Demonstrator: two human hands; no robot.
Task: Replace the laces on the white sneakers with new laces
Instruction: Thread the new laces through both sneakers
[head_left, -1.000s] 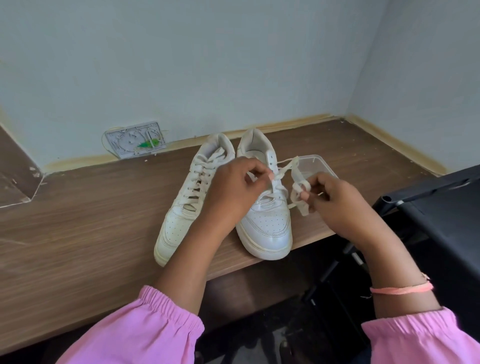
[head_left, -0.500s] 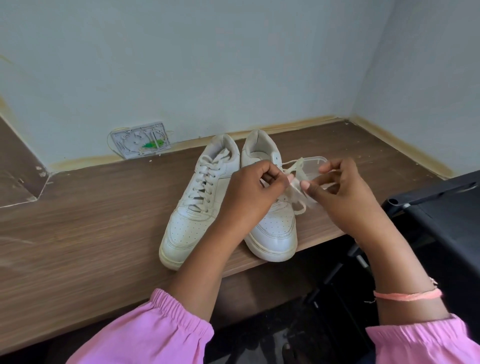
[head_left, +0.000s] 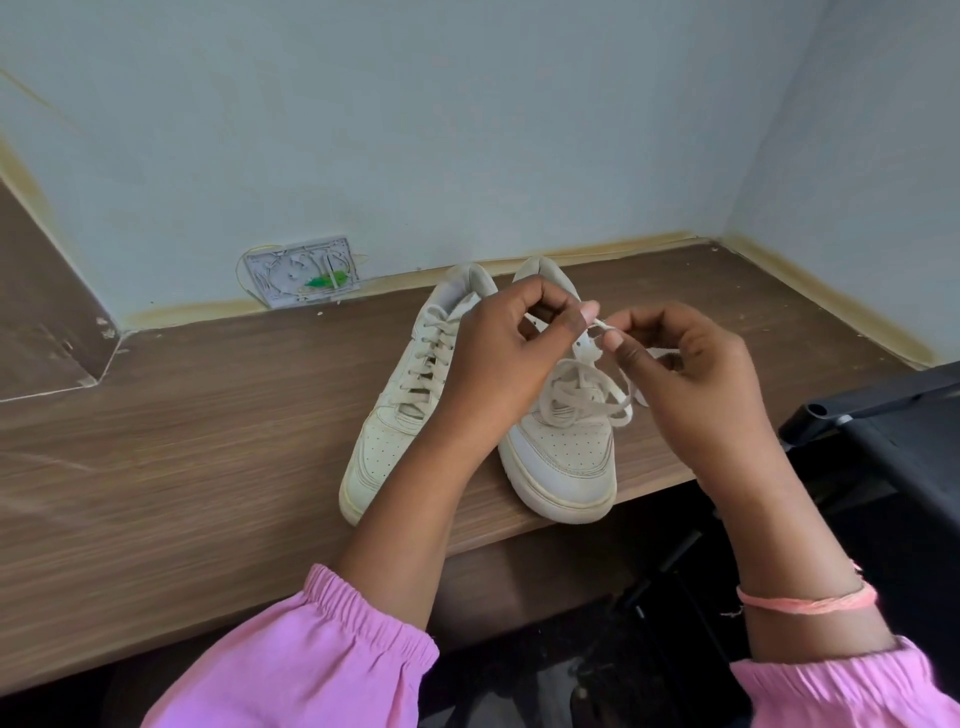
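Two white sneakers stand side by side on the wooden desk, toes toward me. The left sneaker (head_left: 400, 410) is fully laced. Over the right sneaker (head_left: 566, 457) hangs a loose cream lace (head_left: 582, 395) in loops. My left hand (head_left: 504, 353) pinches one part of this lace above the shoe's tongue. My right hand (head_left: 680, 364) pinches the lace just beside it, fingertips nearly touching. Both hands hover above the right sneaker and hide its upper eyelets.
The wooden desk (head_left: 208, 441) runs along a pale wall. A white wall plate (head_left: 304, 270) with a green bit sits behind the shoes. A black chair (head_left: 893, 431) stands at the right edge. A clear plastic container lies mostly hidden behind my right hand.
Both hands have risen and come closer together over the right sneaker, drawing the lace up. More loose lace now lies looped on the shoe. The camera view has shifted slightly.
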